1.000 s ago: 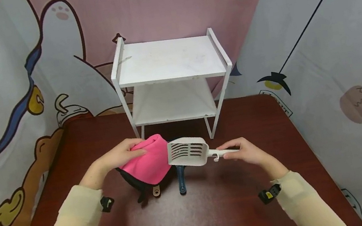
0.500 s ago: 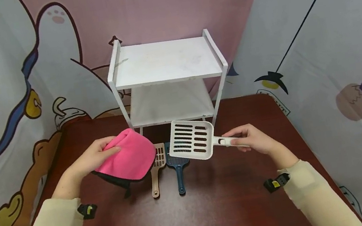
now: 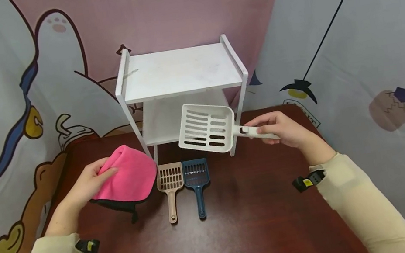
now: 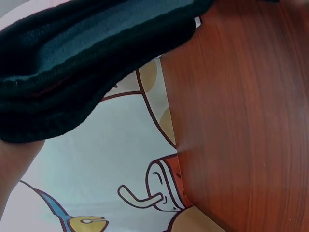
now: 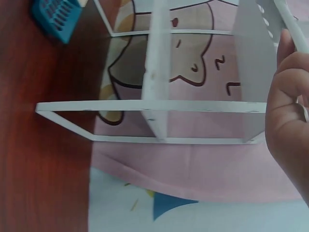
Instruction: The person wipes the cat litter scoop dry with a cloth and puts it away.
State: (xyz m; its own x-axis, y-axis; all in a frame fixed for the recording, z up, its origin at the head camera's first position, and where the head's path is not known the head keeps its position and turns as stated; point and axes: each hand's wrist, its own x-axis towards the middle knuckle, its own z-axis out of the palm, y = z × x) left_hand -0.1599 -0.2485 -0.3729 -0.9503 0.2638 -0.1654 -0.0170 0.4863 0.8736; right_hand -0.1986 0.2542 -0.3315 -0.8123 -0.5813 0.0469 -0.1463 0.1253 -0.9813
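My left hand (image 3: 90,184) grips a folded pink cloth item (image 3: 128,176) with a dark underside, held above the left of the table. Its dark layers (image 4: 96,53) fill the top of the left wrist view; the exact kind cannot be told. In my right hand (image 3: 280,129) is the handle of a white slotted litter scoop (image 3: 208,127), raised in front of the shelf with its head to the left. Between the hands, a beige litter scoop (image 3: 170,180) and a dark blue litter scoop (image 3: 196,176) lie side by side on the table, handles toward me.
A white two-tier shelf (image 3: 181,70) stands at the back of the brown table (image 3: 228,241). Cartoon-printed fabric walls (image 3: 350,32) border the table behind and on both sides.
My left hand has moved left with the pink cloth item, uncovering the beige and blue scoops. My right hand has lifted the white scoop up toward the shelf, its slotted face turning into view.
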